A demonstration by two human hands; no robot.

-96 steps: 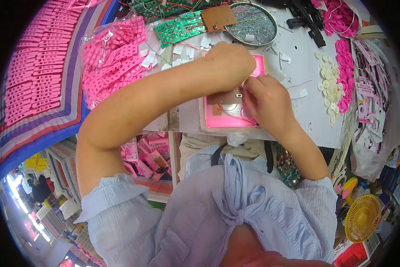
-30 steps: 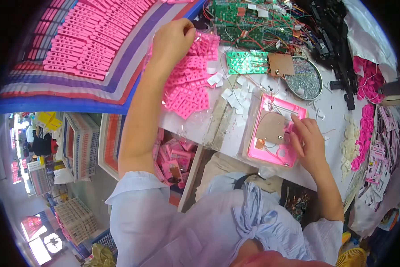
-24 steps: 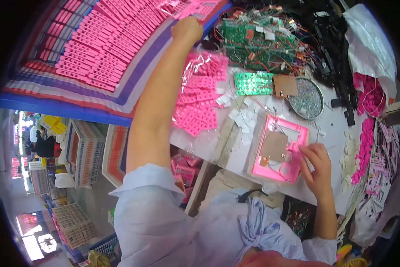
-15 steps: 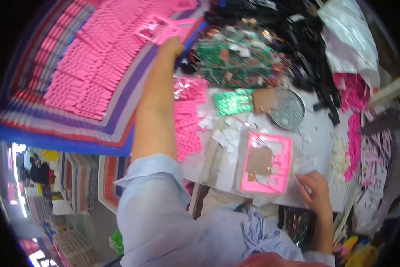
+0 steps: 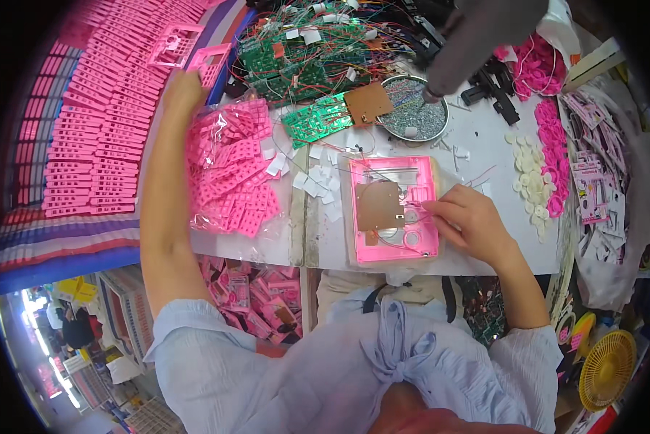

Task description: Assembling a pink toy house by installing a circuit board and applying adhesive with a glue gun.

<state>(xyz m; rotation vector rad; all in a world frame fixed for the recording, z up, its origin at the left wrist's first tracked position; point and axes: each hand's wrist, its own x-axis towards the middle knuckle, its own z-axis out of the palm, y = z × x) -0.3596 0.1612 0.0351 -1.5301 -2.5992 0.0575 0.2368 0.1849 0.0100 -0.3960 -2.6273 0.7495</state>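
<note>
My left hand point(image 5: 183, 92) reaches to the far left, closed on the near end of a pink plastic frame point(image 5: 211, 64). Another pink frame point(image 5: 174, 45) lies just beyond it, by long rows of stacked pink parts point(image 5: 97, 137). In front of me an open pink housing point(image 5: 368, 249) rests on the table, with a brown circuit board point(image 5: 380, 205) and thin wires inside. My right hand point(image 5: 477, 223) is at the housing's right edge, thumb and forefinger brought together. Whatever is between those fingertips is too small to make out.
Wired green circuit boards point(image 5: 289, 65) are heaped at the back. A round tin of screws point(image 5: 415, 119) stands beside a dark grey tapered tool point(image 5: 477, 47) overhead. Pink keypad pieces point(image 5: 231, 163) lie left; white discs point(image 5: 531, 181) lie right. A yellow basket point(image 5: 607, 370) is lower right.
The view has swung so the table shows more fully. My left hand stays on the pink frame at the stack's edge. My right hand has moved in from beside the housing to its right edge.
</note>
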